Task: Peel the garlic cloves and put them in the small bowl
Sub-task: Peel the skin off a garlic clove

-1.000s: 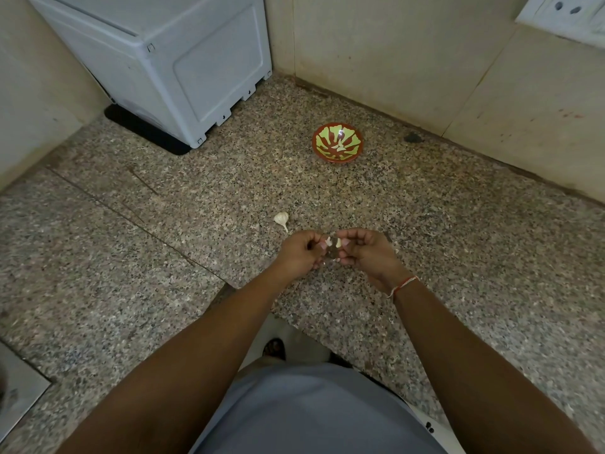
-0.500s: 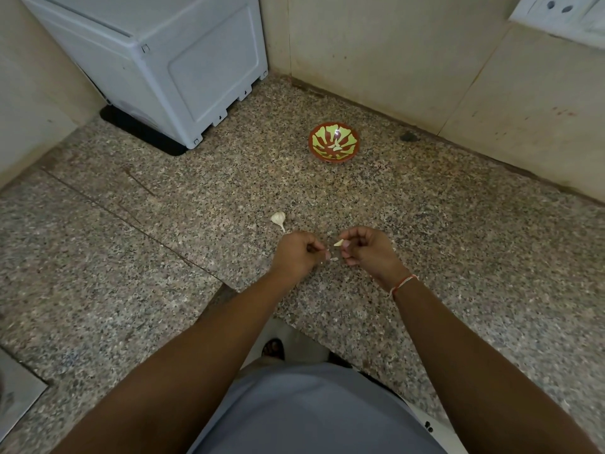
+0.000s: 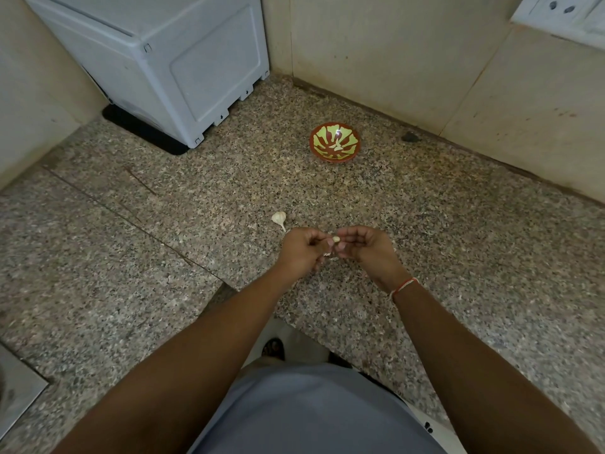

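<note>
- At the far left, near the bottom edge, a metal corner [image 3: 16, 385] cuts into the speckled stone table [image 3: 458, 257].
- Up in the back left corner, a grey-white appliance [image 3: 183, 60] stands on a black mat [image 3: 140, 132] against the beige wall.
- Left of centre, a garlic head [image 3: 279, 218] lies on the table, just beyond the left hand [image 3: 302, 249].
- Both hands meet over the middle of the table: the left hand's curled fingers and those of the right hand [image 3: 366, 247] pinch one pale garlic clove [image 3: 336, 239] between them, with bits of skin just below it.
- Behind the hands and well apart from them, the small bowl [image 3: 335, 142], red-brown with a green pattern, sits near the back wall with pale pieces inside.
- A red-and-white thread [image 3: 404, 286] circles the right wrist.
- Top right, a white socket plate [image 3: 563, 14] is set in the wall.
</note>
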